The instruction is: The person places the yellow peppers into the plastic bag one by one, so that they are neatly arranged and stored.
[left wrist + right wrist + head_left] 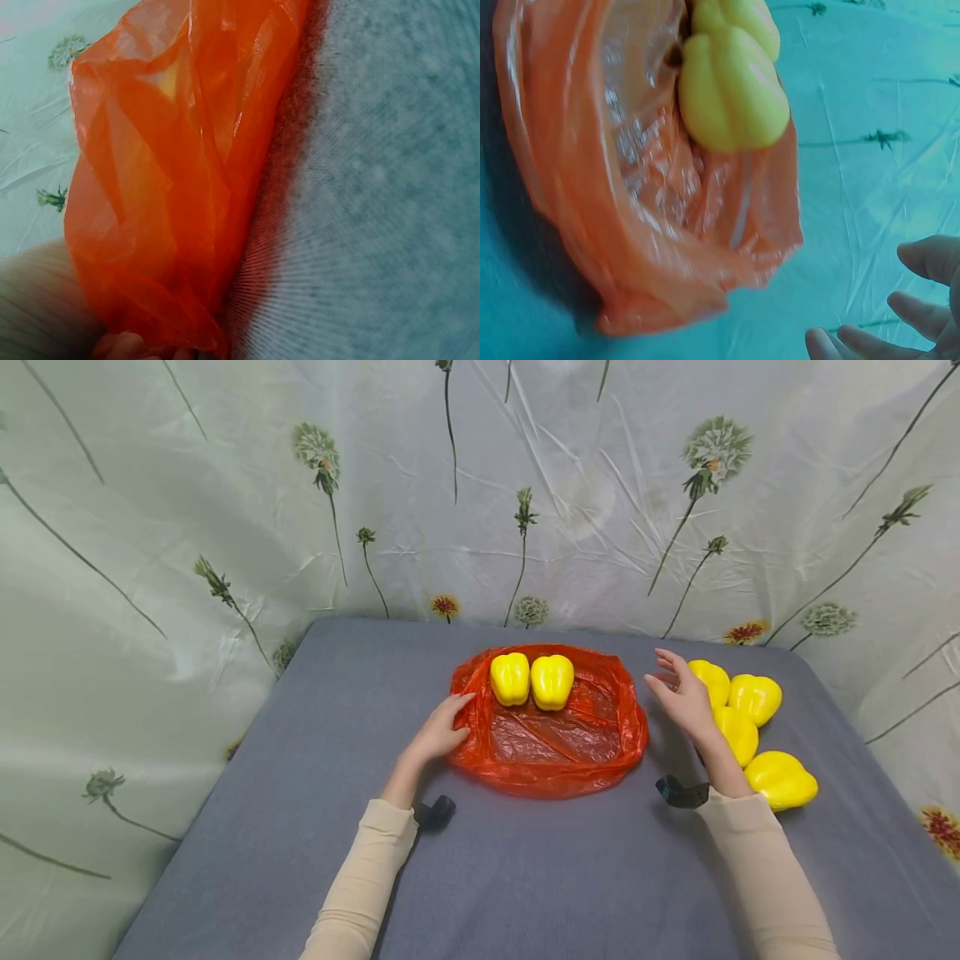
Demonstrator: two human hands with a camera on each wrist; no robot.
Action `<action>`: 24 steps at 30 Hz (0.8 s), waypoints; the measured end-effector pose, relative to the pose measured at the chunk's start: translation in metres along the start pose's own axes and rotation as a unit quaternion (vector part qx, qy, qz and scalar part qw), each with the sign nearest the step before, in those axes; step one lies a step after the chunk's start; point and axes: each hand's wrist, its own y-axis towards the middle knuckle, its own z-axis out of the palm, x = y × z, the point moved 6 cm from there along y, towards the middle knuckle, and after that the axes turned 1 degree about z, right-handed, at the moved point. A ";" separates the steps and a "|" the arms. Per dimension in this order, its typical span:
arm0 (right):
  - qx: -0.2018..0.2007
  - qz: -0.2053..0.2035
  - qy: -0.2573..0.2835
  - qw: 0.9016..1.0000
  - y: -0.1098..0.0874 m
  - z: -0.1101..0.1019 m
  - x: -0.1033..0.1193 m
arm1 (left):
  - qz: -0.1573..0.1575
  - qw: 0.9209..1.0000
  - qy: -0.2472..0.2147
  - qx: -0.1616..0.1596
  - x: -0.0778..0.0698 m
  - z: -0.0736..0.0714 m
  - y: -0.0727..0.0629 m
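A red plastic bag (555,777) lies spread on the table with its mouth up and its rim rolled outward. Two yellow bell peppers (552,683) stand side by side at the back of its inside. My left hand (441,727) holds the bag's left rim between thumb and fingers; in the left wrist view the orange-red film (165,187) covers part of that hand. Between the bag and a group of peppers, my right hand (686,697) hovers with fingers spread and nothing in them. Its fingers (922,315) show apart from the bag in the right wrist view.
Several more yellow bell peppers (780,779) lie in a cluster on the right of the grey-covered table (540,877), partly behind the right hand and forearm. A pale curtain (480,552) with dandelion prints hangs at the table's back and sides.
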 end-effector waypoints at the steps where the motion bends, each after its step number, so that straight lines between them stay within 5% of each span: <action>1: -0.008 0.005 -0.002 1.000 0.000 -0.004 -0.001 | 0.005 1.000 0.000 -0.002 0.000 0.000 0.000; 12: -0.097 0.058 0.002 0.994 0.006 -0.038 -0.023 | -0.010 1.000 0.028 0.005 -0.001 0.001 0.003; 24: -0.056 0.114 -0.031 0.991 0.012 -0.042 -0.052 | -0.023 1.000 0.016 0.011 -0.001 0.001 0.001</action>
